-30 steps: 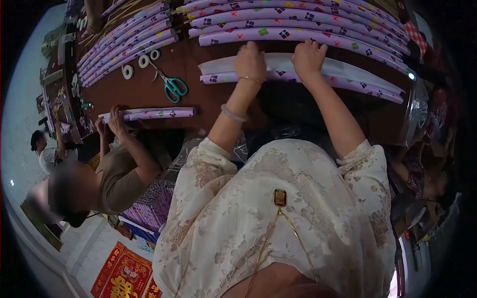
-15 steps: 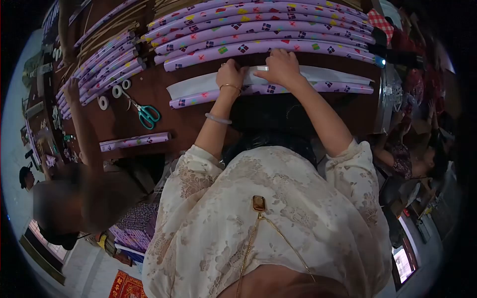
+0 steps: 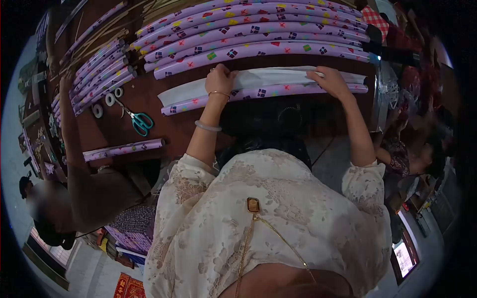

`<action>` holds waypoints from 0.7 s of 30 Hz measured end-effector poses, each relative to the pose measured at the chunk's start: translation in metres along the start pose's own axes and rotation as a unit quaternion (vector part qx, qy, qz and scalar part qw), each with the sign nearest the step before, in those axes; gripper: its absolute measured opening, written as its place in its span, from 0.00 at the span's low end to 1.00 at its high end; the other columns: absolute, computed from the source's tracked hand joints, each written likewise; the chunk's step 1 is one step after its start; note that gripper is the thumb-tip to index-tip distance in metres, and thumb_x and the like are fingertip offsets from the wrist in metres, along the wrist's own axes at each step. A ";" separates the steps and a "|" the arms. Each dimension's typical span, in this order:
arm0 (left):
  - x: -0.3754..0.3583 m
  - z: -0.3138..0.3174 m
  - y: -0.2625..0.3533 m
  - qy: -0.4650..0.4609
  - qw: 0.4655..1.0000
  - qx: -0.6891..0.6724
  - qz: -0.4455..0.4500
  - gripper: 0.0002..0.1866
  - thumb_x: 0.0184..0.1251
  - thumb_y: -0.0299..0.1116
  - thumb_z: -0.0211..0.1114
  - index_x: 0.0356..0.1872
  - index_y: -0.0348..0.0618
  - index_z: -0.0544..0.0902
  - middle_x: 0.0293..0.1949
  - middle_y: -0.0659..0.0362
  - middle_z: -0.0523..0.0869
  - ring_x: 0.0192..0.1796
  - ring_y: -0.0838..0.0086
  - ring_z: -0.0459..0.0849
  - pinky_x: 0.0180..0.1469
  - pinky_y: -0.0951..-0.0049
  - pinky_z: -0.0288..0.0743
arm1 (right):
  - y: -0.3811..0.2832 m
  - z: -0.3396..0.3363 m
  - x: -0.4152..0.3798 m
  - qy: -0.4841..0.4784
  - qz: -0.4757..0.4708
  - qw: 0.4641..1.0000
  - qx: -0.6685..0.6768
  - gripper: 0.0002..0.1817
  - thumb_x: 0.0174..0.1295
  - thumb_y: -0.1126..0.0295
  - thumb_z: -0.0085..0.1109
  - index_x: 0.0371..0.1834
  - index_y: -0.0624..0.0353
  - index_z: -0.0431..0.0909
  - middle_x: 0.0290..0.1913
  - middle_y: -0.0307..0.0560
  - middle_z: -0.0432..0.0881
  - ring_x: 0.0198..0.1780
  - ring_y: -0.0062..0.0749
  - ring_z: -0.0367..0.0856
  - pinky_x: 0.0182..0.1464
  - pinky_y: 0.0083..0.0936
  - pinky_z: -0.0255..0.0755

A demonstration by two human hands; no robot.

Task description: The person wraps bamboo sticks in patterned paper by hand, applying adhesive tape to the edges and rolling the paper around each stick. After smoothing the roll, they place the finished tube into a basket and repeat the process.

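Observation:
In front of me lies a partly unrolled roll of purple gift wrapping paper (image 3: 266,93), its white underside (image 3: 278,75) turned up along the far side. My left hand (image 3: 220,80) is closed at the paper's raised white edge, left of the middle. Further right, my right hand (image 3: 330,81) pinches the same edge between thumb and fingers. Something small and white shows at its fingertips; I cannot make out what it is. Both hands are well apart, with the edge stretched between them.
Finished-looking purple rolls (image 3: 258,52) lie in rows behind the paper, with more rolls (image 3: 102,79) at left. Teal-handled scissors (image 3: 141,123) and white tape rolls (image 3: 110,99) rest on the brown table. A short roll (image 3: 124,149) lies near a co-worker's arm (image 3: 69,119).
My right hand has slid to the right along the paper's edge, away from my left hand. The left hand has shifted slightly left, and the view has moved a little.

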State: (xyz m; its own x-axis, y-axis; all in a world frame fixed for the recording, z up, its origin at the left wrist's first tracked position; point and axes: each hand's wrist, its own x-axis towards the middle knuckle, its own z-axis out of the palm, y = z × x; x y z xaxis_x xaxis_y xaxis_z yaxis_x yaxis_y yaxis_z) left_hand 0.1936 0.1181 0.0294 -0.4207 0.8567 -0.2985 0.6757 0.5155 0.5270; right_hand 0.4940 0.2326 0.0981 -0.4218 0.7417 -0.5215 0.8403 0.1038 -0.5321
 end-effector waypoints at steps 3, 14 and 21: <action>-0.004 0.001 -0.002 0.042 0.999 0.017 0.014 0.15 0.45 0.43 0.69 0.23 0.43 0.77 0.26 0.52 0.81 0.33 0.56 0.80 0.33 0.60 0.73 | 0.023 -0.022 -0.009 0.018 0.034 0.999 -0.002 0.27 0.56 0.46 0.50 0.31 0.65 0.77 0.25 0.52 0.77 0.29 0.38 0.75 0.34 0.30 0.67; -0.017 -0.007 0.005 0.099 0.991 0.059 0.074 0.14 0.47 0.42 0.68 0.28 0.45 0.76 0.23 0.57 0.80 0.29 0.59 0.79 0.27 0.61 0.70 | 0.068 -0.029 -0.019 0.130 -0.006 0.991 -0.012 0.23 0.54 0.51 0.56 0.31 0.65 0.76 0.31 0.52 0.77 0.35 0.41 0.76 0.38 0.31 0.68; -0.014 -0.011 0.007 0.096 0.989 0.035 0.105 0.13 0.45 0.37 0.70 0.27 0.43 0.76 0.23 0.57 0.78 0.32 0.62 0.77 0.31 0.63 0.70 | 0.058 -0.015 -0.016 0.229 0.025 0.952 -0.200 0.22 0.52 0.51 0.57 0.31 0.64 0.75 0.35 0.52 0.77 0.38 0.48 0.76 0.42 0.36 0.69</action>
State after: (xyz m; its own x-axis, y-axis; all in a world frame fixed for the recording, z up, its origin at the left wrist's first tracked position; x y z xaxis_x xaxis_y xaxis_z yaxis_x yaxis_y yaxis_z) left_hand 0.1978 0.1094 0.0467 -0.3689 0.9291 -0.0280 0.7979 0.3319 0.5032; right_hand 0.5546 0.2365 0.0855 -0.2622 0.9541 -0.1449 0.9565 0.2371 -0.1696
